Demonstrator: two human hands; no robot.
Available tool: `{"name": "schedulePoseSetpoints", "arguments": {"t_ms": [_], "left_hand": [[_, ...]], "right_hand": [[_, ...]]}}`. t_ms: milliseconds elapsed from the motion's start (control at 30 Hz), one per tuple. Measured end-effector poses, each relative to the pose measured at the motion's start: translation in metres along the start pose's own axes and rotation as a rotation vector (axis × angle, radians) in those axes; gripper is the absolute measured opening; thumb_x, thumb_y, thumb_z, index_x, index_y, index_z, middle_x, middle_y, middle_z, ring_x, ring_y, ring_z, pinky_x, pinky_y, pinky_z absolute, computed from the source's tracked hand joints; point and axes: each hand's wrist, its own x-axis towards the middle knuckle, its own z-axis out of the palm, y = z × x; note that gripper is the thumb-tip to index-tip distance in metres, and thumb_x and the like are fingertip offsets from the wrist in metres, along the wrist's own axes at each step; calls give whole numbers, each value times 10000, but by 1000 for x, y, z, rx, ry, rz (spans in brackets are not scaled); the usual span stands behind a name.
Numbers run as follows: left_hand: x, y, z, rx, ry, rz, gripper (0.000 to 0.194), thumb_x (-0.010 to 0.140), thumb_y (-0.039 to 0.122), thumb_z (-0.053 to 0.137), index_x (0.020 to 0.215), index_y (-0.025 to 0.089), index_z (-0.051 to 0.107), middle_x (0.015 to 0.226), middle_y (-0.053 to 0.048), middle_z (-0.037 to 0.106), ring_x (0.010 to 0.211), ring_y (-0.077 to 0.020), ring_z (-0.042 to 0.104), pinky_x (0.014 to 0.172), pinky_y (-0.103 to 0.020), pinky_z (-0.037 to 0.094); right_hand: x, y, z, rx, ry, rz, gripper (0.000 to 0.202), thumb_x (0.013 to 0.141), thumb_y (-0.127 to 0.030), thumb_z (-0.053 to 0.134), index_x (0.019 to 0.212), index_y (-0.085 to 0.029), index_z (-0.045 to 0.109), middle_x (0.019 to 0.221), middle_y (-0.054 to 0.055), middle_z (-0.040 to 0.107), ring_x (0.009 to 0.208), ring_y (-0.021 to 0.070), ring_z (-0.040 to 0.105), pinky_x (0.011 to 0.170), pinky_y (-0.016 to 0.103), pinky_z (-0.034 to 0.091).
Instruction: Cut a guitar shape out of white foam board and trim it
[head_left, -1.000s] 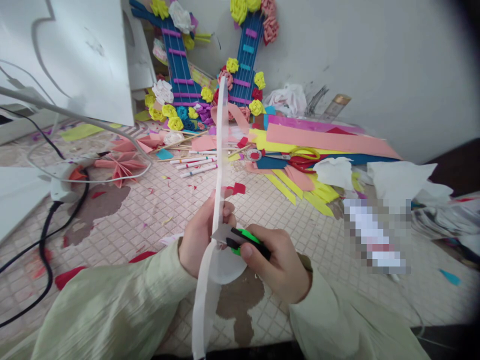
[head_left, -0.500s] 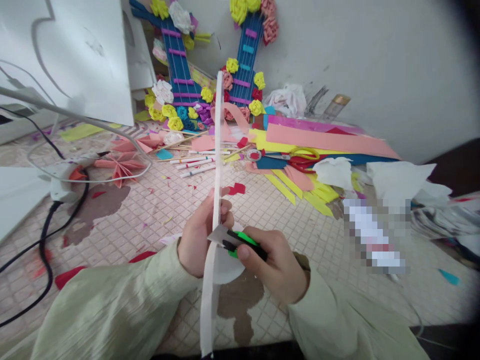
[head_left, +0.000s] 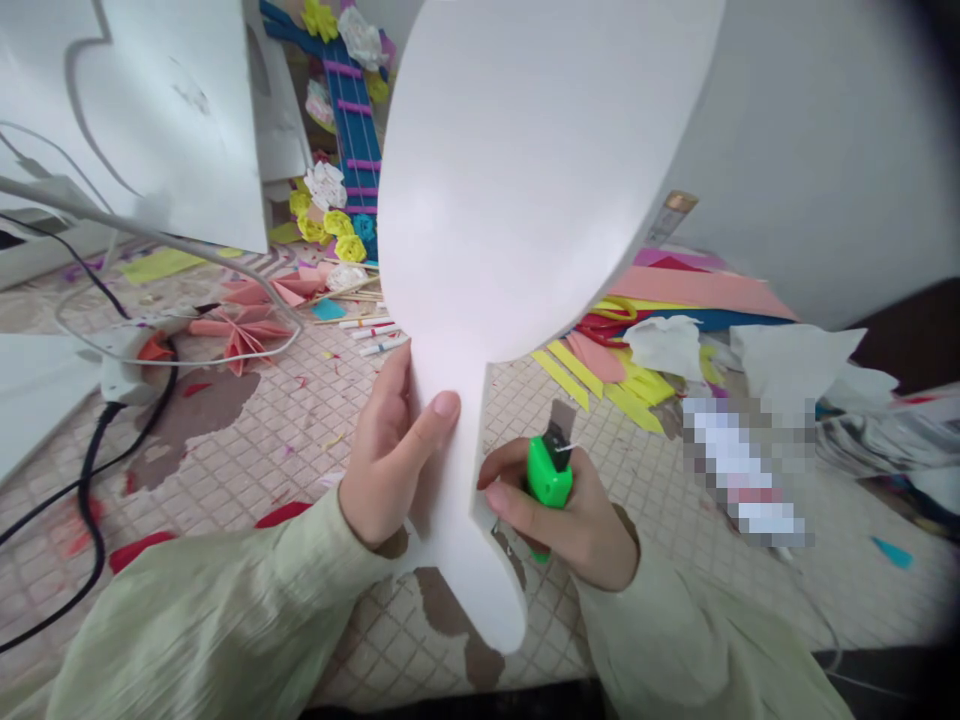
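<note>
A white foam board cut-out point(head_left: 540, 170) stands upright before me, its broad face toward me. It has a large rounded upper part, a narrow neck and a small rounded lower end. My left hand point(head_left: 394, 460) is closed around the left side of the neck, thumb on the face. My right hand point(head_left: 577, 520) grips a green utility knife point(head_left: 550, 472) with its blade out, pointing up and away from the board. Thumb and forefinger of that hand are at the neck's right edge; whether they press on it I cannot tell.
A blue paper guitar point(head_left: 356, 130) with crepe flowers leans at the back left. Pink folded paper point(head_left: 244, 335), a power strip point(head_left: 124, 365) and cables lie left. Yellow strips point(head_left: 637, 390), red scissors point(head_left: 600, 328) and crumpled tissue point(head_left: 667, 345) lie right.
The foam board has turned from edge-on to face-on, now covering much of the back. The knife blade has left the board's edge and moved right, swinging from pointing left to pointing up.
</note>
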Motion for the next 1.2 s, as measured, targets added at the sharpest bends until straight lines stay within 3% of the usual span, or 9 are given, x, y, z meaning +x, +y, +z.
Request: {"name": "schedulePoseSetpoints", "arguments": {"t_ms": [267, 467, 600, 667, 800, 967, 1100, 1200], "left_hand": [[0, 3, 3, 111, -97, -11, 407, 795, 307, 550, 1179, 193, 481, 1242, -50, 513, 1162, -244, 411, 933, -337, 332], [0, 5, 1, 170, -211, -63, 412, 814, 299, 532, 1208, 203, 452, 1235, -44, 517, 1142, -230, 433, 916, -335, 343], [3, 3, -2, 230, -148, -30, 428, 787, 301, 570, 1192, 212, 462, 1226, -38, 516, 1101, -228, 462, 921, -339, 339], [4, 2, -3, 228, -110, -12, 432, 780, 299, 577, 1188, 216, 463, 1220, -32, 517, 1106, -222, 457, 931, -334, 332], [5, 2, -3, 196, -31, 58, 404, 769, 299, 582, 1149, 198, 486, 1193, -45, 528, 1106, -225, 451, 938, -331, 326], [3, 3, -2, 166, -46, 58, 414, 762, 283, 589, 1154, 200, 481, 1174, -53, 534, 1084, -233, 460, 924, -348, 330], [6, 0, -3, 161, -16, 33, 409, 747, 290, 602, 1134, 201, 503, 1142, -54, 553, 1063, -235, 472, 902, -337, 337], [10, -1, -5, 167, -8, -41, 399, 755, 310, 590, 1128, 200, 504, 1131, -57, 561, 1037, -237, 490, 870, -334, 351]], "right_hand": [[1, 1, 0, 14, 34, -22, 178, 699, -316, 648, 733, -154, 584, 498, -55, 466, 382, 39, 360, 332, 179, 252], [3, 8, -3, 96, 177, -47, 198, 730, -356, 616, 766, -165, 584, 411, -81, 413, 320, 43, 343, 304, 177, 256], [6, 8, -10, -80, 348, -68, 233, 724, -388, 610, 756, -159, 584, 411, -76, 413, 355, 59, 375, 344, 195, 307], [6, 6, -13, -215, 369, -108, 222, 713, -377, 619, 699, -160, 575, 442, -65, 426, 401, 64, 390, 388, 206, 339], [4, 2, -15, -335, 255, -135, 198, 686, -326, 641, 625, -165, 544, 532, -29, 502, 502, 90, 450, 464, 226, 388], [6, 4, -10, -269, 84, -64, 256, 632, -371, 688, 631, -169, 530, 529, -36, 493, 502, 95, 454, 469, 232, 391], [7, 8, -8, -443, 309, -142, 276, 639, -409, 679, 678, -175, 538, 532, -45, 463, 493, 91, 419, 481, 238, 370], [7, 10, -9, -475, 365, -284, 253, 773, -425, 525, 838, -183, 553, 602, -29, 476, 544, 105, 435, 526, 248, 382]]}}
